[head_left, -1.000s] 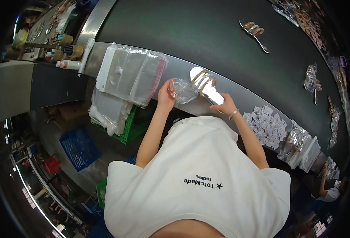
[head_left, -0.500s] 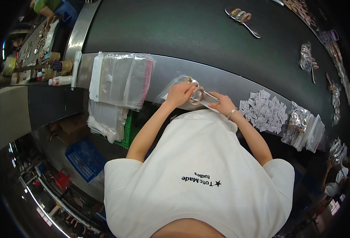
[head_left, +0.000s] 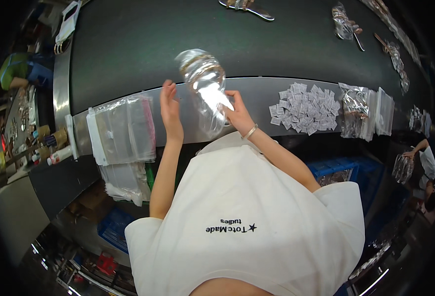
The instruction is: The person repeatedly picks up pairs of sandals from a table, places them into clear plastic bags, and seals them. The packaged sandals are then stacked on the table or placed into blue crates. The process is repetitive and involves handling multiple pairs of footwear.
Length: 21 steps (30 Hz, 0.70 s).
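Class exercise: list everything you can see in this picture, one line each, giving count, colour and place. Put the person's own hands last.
Bagged sandal: one, clear bag around a pale sandal, held up over the belt edge.
Stack of empty bags: one pile, clear with a pink strip, on the metal ledge at left.
Small packets: many, white, heaped on the ledge at right.
Filled bags: a few, clear, right of the packets.
Conveyor belt: one, dark, across the top, carrying several sandals.
Crates: blue, under the ledge.
Left hand: open, beside the bagged sandal, not gripping it.
Right hand: holds the bagged sandal's lower end.
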### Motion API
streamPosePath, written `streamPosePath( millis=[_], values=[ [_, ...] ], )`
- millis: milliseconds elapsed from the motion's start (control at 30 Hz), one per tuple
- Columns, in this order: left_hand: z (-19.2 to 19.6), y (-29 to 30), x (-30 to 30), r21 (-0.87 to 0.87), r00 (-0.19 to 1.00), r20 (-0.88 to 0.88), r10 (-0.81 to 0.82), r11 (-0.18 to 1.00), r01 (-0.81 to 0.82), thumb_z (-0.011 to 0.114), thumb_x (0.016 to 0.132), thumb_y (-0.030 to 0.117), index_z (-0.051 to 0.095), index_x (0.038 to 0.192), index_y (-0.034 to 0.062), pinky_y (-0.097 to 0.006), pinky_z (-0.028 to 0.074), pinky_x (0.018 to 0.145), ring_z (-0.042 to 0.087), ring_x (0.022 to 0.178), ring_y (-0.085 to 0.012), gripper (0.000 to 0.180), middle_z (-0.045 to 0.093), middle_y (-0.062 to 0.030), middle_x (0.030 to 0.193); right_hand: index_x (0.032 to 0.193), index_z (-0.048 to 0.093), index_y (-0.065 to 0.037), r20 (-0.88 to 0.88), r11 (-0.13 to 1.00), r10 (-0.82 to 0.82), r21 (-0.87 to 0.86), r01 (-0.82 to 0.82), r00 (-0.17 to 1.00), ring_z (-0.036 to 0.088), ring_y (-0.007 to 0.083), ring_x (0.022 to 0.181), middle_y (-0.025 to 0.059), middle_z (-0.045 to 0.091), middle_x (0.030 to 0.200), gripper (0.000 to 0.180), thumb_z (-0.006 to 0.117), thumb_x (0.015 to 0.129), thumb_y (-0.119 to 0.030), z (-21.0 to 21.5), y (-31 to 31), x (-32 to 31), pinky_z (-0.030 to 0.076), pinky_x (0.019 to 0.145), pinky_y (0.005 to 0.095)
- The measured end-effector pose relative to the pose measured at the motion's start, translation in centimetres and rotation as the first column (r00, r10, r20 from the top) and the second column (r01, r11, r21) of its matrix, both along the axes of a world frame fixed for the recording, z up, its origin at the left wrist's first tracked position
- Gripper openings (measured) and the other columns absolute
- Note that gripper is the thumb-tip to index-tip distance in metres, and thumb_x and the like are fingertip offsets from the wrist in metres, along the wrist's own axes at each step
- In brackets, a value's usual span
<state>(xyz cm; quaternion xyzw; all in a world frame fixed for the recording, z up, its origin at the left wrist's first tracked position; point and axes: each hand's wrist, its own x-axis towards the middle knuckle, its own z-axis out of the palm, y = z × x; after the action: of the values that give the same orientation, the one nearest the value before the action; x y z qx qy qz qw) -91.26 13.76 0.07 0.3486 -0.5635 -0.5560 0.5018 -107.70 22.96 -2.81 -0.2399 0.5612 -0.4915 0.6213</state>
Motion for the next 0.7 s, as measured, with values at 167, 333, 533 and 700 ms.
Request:
streamPosePath(
  millis=[167,333,533,700],
  values=[
    [-3.8,0.0,-1.4,0.706,0.628,-0.684,0.372,0.553,0.442,0.043,0.087,0.049,0.041,0.125,0.0041,-0.043,0.039,0.095,0.048,0.111,-0.0287,0.059,0.05,-0.0154,0.119,0.103,0.056,-0.004,-0.693,1.0,0.025,0.027,-0.009,0.72,0.058,0.025,0.073,0.0092,0.06,0.078,0.028,0.06,0.08,-0.02,-2.2,3.4,-7.0,0.046,0.066,0.0342],
    [-3.3,0.3,-3.6,0.766,0.658,-0.615,0.434,0.524,0.371,0.037,0.09,0.043,0.045,0.122,0.0058,-0.046,0.042,0.091,0.051,0.106,-0.032,0.049,0.051,-0.0148,0.117,0.101,0.055,-0.01,-0.973,0.973,0.231,0.231,0.015,0.023,0.056,0.0276,0.081,0.0069,0.058,0.08,0.035,0.069,0.068,-0.013,-8.9,8.2,-12.6,0.044,0.07,0.0383],
    [-4.9,-0.9,-3.6,0.807,0.699,-0.553,0.453,0.499,0.316,0.034,0.091,0.044,0.044,0.122,0.0063,-0.049,0.042,0.089,0.05,0.105,-0.0345,0.05,0.051,-0.0166,0.116,0.094,0.058,-0.011,-0.875,0.919,0.372,0.394,0.012,0.311,0.053,0.0261,0.083,0.0049,0.059,0.084,0.032,0.07,0.064,-0.014,-9.6,8.5,-14.5,0.042,0.075,0.0375],
    [-5.3,-2.6,-3.4,0.829,0.699,-0.532,0.477,0.462,0.316,0.032,0.091,0.045,0.042,0.125,0.0071,-0.051,0.041,0.089,0.049,0.106,-0.0357,0.052,0.049,-0.0176,0.119,0.075,0.058,-0.011,-0.902,0.915,0.398,0.377,-0.144,0.169,0.053,0.0257,0.081,0.0052,0.057,0.073,0.016,0.07,0.064,-0.013,-8.1,5.6,-16.4,0.043,0.073,0.038]
  ],
)
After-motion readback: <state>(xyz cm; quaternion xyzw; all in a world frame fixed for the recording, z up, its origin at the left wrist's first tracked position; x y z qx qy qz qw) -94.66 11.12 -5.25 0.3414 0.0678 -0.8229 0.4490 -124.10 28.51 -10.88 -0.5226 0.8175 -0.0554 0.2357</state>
